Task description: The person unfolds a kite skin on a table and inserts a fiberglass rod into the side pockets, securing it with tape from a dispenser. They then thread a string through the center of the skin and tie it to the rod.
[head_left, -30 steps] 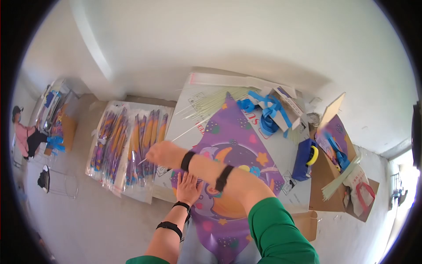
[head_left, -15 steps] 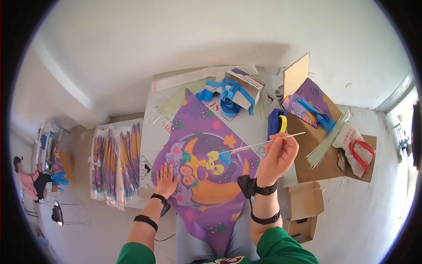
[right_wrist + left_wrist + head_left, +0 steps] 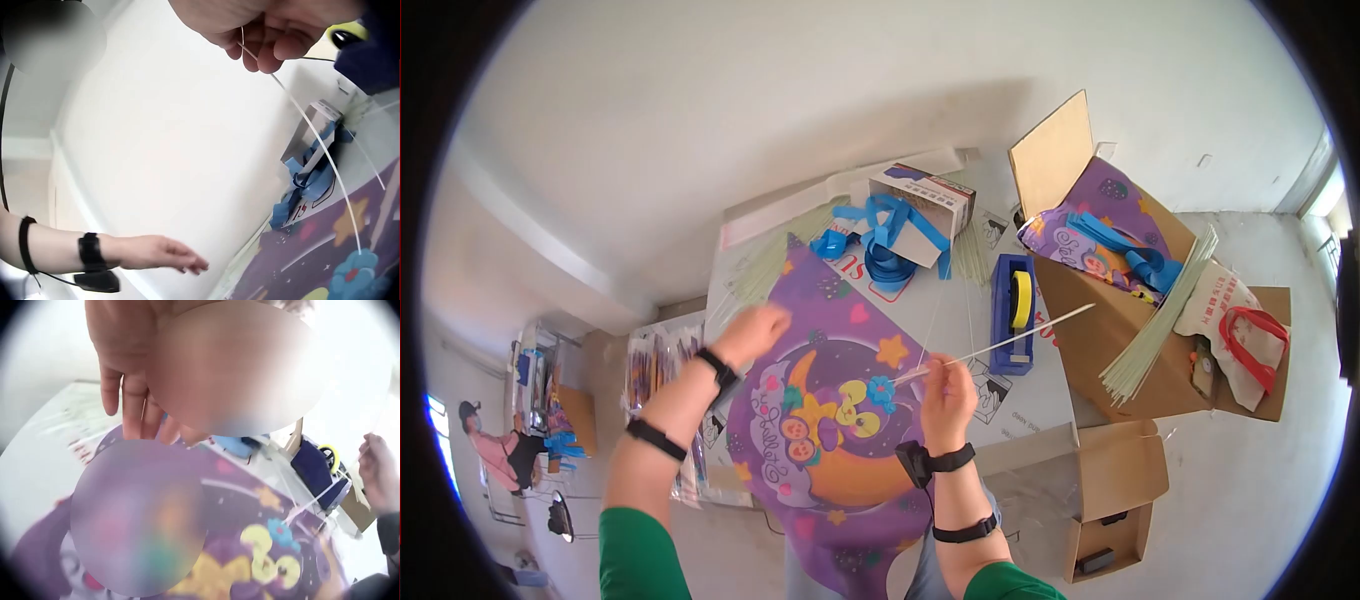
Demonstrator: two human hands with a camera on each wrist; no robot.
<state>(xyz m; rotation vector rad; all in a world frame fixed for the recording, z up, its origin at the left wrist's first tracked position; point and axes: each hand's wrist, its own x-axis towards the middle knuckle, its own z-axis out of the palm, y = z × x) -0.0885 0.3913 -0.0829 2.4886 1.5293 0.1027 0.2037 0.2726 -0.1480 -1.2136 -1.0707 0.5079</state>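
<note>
A purple printed sheet (image 3: 845, 472), with a moon, stars and a blue flower, lies over the near part of the table and hangs across the person's lap. My right hand (image 3: 948, 402) pinches a thin white stick (image 3: 1032, 332) above the sheet's right side. One end of that stick (image 3: 317, 134) points at the blue flower in the right wrist view. Raised over the sheet's left edge, my left hand (image 3: 755, 333) holds nothing; its fingers hang loosely extended in the left wrist view.
Behind the sheet are blue ribbons (image 3: 887, 262) and a small box (image 3: 940, 195). A blue tape dispenser (image 3: 1001, 325) stands to the right, beside a large carton (image 3: 1070, 330) bearing pale sticks (image 3: 1162, 325). Wrapped bundles (image 3: 650, 365) lie left; a person (image 3: 498, 448) is far left.
My left hand has lifted off the sheet and moved away from my body. The right hand swung from far left to the right, then slightly back left, still pinching the stick.
</note>
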